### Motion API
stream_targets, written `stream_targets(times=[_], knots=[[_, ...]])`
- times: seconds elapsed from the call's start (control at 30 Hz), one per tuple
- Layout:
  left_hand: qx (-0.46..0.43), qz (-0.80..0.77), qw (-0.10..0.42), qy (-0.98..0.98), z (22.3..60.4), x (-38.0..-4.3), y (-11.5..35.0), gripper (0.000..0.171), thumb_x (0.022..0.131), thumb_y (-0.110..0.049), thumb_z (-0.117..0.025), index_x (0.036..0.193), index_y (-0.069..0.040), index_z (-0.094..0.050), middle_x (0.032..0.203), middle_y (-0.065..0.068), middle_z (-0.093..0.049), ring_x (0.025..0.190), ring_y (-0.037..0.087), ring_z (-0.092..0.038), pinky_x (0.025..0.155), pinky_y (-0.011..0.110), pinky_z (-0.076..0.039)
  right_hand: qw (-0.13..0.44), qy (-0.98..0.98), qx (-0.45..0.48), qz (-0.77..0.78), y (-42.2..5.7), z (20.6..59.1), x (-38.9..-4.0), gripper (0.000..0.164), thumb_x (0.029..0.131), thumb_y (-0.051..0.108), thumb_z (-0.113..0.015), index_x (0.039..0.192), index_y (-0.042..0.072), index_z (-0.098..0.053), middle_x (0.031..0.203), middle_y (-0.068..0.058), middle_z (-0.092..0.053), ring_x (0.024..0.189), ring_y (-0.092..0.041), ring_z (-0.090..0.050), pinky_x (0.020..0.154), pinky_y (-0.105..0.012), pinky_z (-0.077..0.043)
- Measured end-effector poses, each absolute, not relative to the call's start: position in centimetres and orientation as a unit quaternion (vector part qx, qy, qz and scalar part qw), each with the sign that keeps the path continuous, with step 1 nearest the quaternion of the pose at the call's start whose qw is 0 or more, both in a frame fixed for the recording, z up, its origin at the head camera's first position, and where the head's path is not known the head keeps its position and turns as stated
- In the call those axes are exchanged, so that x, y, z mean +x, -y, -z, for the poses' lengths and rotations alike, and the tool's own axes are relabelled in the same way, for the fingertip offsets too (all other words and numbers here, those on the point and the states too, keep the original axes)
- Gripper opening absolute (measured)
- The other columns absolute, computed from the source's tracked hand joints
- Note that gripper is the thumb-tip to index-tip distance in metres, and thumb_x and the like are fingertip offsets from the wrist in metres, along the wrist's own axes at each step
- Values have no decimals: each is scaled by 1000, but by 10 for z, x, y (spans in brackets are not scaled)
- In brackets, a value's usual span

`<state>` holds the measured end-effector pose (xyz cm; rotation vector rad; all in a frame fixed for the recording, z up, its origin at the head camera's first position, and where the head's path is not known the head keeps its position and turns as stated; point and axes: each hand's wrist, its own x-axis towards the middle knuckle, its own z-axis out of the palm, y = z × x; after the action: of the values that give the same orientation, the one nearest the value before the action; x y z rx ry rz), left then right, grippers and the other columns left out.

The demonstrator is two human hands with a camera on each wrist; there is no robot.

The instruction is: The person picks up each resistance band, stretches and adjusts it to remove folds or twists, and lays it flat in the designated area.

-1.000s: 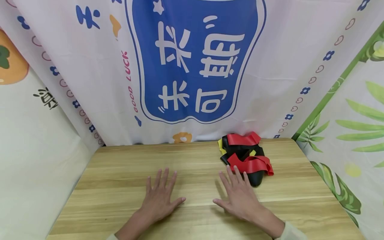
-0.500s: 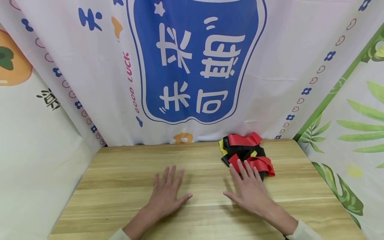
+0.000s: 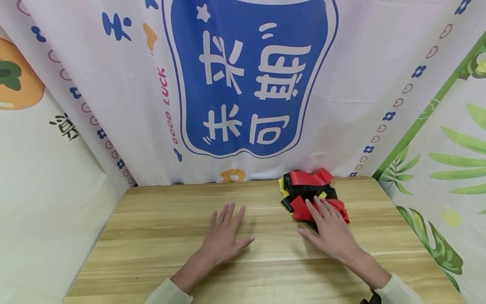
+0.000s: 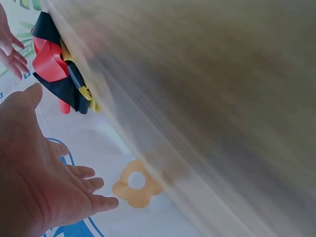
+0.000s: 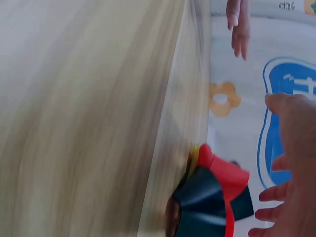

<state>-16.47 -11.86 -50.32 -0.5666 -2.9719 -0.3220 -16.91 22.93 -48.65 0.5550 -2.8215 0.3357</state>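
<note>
A loose heap of flat, glossy red, black and yellow bands (image 3: pixel 312 178) lies at the back right of the wooden table (image 3: pixel 152 236). My right hand (image 3: pixel 336 234) is held over the table, its fingers spread and covering part of the heap's near side in the head view. The right wrist view shows that hand (image 5: pixel 301 158) apart from the bands (image 5: pixel 205 195), with nothing in its grasp. Left of it, my left hand (image 3: pixel 222 238) hovers above the bare wood, fingers spread. In the left wrist view the left hand (image 4: pixel 44 168) holds nothing, and the bands (image 4: pixel 52 61) lie beyond its thumb.
A white cloth with a blue printed panel (image 3: pixel 243 84) hangs along the table's back edge. Printed cloths also hang at the left (image 3: pixel 49 177) and the right (image 3: pixel 448 194). Bare wood stretches in front of and left of the bands.
Both hands have moved to the right and a little farther from me. The right hand now overlaps the band heap in the head view. The bands themselves keep their shape.
</note>
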Motion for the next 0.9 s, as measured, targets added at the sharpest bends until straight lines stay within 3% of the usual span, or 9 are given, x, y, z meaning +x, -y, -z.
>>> stream_targets(times=[0.27, 0.6, 0.9], knots=[[-193, 129, 51, 971, 499, -177, 99, 90, 97, -69, -61, 166, -17, -36, 170, 20, -32, 156, 42, -32, 123, 67, -28, 136, 964, 174, -148, -253, 491, -182, 83, 95, 52, -74, 158, 4, -47, 154, -29, -49, 140, -51, -45, 112, -72, -39], [-197, 176, 35, 964, 495, -195, 70, 86, 98, -64, -64, 165, -17, -37, 168, 15, -38, 155, 34, -36, 125, 55, -32, 141, 958, 146, -204, -286, 492, -191, 81, 95, 46, -77, 155, -2, -49, 154, -33, -47, 137, -53, -46, 108, -73, -42], [-208, 235, 21, 949, 498, -212, 43, 81, 100, -58, -66, 164, -17, -39, 165, 14, -43, 151, 33, -43, 122, 53, -37, 83, 953, 126, -261, -317, 502, -203, 82, 97, 46, -74, 156, -3, -44, 156, -33, -45, 142, -55, -41, 113, -75, -35]])
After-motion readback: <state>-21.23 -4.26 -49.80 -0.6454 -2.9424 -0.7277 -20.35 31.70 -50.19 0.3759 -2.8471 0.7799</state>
